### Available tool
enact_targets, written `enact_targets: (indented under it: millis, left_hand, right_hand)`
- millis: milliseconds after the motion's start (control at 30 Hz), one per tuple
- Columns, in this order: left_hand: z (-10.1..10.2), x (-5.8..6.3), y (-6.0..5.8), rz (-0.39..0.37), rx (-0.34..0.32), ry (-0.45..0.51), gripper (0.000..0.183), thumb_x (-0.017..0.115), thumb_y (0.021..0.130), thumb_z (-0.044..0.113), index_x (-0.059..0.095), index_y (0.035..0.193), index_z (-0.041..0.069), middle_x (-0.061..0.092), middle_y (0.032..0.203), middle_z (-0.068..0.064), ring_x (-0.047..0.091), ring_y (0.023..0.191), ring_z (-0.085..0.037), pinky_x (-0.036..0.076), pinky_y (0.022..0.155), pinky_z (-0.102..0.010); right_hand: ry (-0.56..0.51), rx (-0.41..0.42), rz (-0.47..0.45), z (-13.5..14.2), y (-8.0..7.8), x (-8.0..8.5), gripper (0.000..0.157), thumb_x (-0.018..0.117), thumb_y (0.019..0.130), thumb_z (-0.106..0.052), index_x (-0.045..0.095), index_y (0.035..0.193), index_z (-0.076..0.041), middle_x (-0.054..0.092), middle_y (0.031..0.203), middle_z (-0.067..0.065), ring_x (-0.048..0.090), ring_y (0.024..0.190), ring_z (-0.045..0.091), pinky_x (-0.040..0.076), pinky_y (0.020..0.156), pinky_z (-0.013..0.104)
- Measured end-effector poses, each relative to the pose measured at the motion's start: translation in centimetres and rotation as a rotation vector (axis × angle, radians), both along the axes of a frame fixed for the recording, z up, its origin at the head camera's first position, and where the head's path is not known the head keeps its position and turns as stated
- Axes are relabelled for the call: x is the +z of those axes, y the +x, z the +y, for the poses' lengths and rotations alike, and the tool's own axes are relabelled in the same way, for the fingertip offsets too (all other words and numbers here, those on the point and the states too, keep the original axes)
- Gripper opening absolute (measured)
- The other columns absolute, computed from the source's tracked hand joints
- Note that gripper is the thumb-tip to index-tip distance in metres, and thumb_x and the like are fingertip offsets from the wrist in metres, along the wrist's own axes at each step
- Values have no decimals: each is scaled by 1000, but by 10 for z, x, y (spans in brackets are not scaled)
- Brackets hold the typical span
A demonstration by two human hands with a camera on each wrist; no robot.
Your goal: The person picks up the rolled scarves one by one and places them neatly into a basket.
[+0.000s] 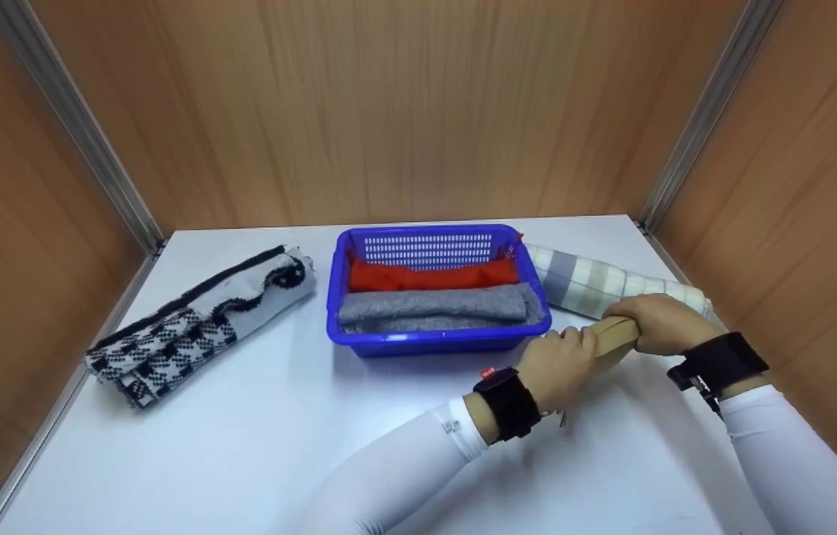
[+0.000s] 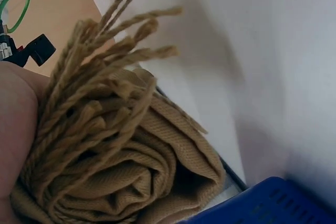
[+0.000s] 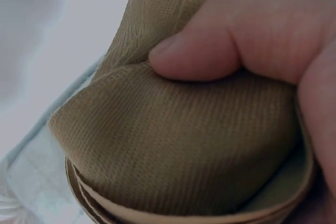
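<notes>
Both hands grip a rolled tan scarf (image 1: 615, 338) above the right part of the white table. My left hand (image 1: 558, 365) holds its near end, where twisted fringe tassels (image 2: 89, 87) stick out past the coiled layers in the left wrist view. Around the far end curls my right hand (image 1: 662, 324), its thumb (image 3: 194, 59) pressing into the cloth in the right wrist view. Just left of the hands stands a blue plastic basket (image 1: 437, 345), holding a red rolled cloth (image 1: 433, 276) and a grey rolled cloth (image 1: 437, 306).
A plaid rolled cloth (image 1: 574, 276) lies right of the basket, partly behind my right hand. At the left lies a black-and-white patterned rolled cloth (image 1: 203, 323). Wood-grain panels (image 1: 403, 111) enclose the white table (image 1: 240, 453) at the back and both sides.
</notes>
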State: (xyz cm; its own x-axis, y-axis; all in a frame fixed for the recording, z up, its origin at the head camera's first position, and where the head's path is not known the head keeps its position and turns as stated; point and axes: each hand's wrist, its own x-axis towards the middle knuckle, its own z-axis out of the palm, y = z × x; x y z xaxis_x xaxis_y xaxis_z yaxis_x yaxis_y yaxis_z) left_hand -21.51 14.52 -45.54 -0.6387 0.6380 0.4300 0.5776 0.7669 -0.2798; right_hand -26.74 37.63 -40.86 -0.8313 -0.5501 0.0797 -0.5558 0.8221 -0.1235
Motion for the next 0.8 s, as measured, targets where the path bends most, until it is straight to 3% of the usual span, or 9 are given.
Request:
enact_targets:
  millis: [167, 533, 800]
  left_hand:
    - [-3, 7, -1, -35, -5, -5, 43, 73, 98, 43, 64, 128, 13, 73, 102, 4, 71, 78, -11, 60, 61, -25]
    - [-9, 26, -6, -217, -15, -1, 46, 71, 100, 41, 60, 134, 12, 72, 112, 0, 72, 87, -14, 63, 70, -27]
    - [-16, 39, -9, -268, -15, -10, 58, 71, 99, 43, 56, 145, 11, 73, 119, 0, 73, 90, -15, 65, 75, -28]
  right_hand:
    - [16, 7, 27, -4, 0, 7, 49, 72, 67, 16, 80, 107, -12, 79, 99, 2, 71, 87, 24, 58, 82, 50]
    - [31, 6, 58, -10, -3, 21, 47, 75, 70, 12, 82, 108, -15, 79, 99, 1, 73, 91, 26, 59, 84, 51]
    - [26, 8, 74, -15, -5, 28, 43, 75, 74, 9, 81, 110, -14, 80, 102, 3, 75, 93, 28, 60, 87, 53]
